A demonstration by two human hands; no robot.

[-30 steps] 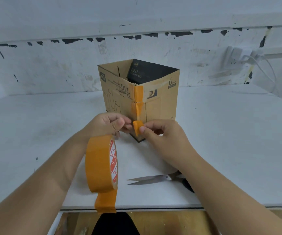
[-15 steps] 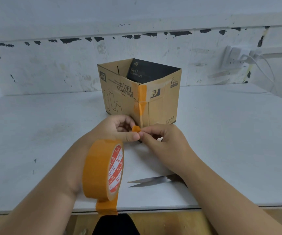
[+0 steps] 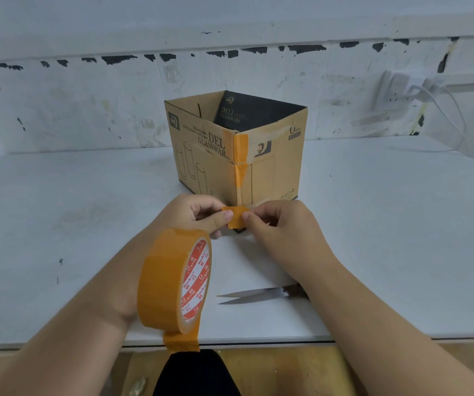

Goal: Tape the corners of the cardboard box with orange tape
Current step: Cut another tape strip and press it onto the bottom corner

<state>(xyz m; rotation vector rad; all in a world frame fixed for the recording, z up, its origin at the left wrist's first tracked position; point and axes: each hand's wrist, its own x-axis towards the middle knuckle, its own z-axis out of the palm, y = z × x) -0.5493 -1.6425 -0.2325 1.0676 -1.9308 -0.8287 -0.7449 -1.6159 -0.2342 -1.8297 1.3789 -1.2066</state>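
Cardboard box point(image 3: 230, 155) open, dark insert point(image 3: 255, 112) inside, perhaps packaging; both hands' fingers pinch tape piece point(image 3: 236, 218).

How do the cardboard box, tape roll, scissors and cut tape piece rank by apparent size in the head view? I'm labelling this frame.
1. cardboard box
2. tape roll, though it sits much nearer the camera, on the left wrist
3. scissors, handles hidden by the right forearm
4. cut tape piece, pinched between left hand and right hand

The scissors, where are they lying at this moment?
In the head view the scissors lie flat on the white table near its front edge, partly hidden under the right forearm, just right of the tape roll hanging on the left wrist.
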